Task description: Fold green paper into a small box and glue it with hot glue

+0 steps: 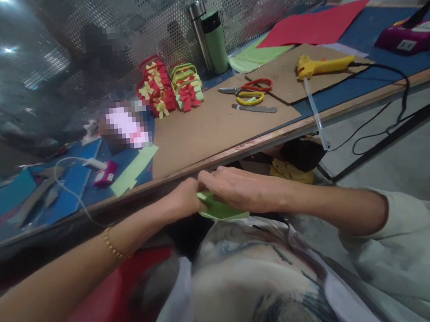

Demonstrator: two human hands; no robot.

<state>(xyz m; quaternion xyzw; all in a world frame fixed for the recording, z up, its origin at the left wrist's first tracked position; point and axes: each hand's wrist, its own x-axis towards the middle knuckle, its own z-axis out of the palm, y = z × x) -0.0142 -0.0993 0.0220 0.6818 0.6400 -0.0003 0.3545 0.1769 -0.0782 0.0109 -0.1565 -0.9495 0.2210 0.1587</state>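
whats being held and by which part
A green paper piece: left hand at its left end, right hand along its upper edge; exact fingertip contacts are hidden.

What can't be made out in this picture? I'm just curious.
All in the head view:
Green paper: full shape, partly covered by the right hand.
Left hand: fingertips, hidden at the right hand and paper.
Large purple device: cut off by the right edge.
Pale patch: pixelated.
Small purple box: markings too small.

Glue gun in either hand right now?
No, the yellow glue gun lies on the cardboard, while both hands are at a folded green paper.
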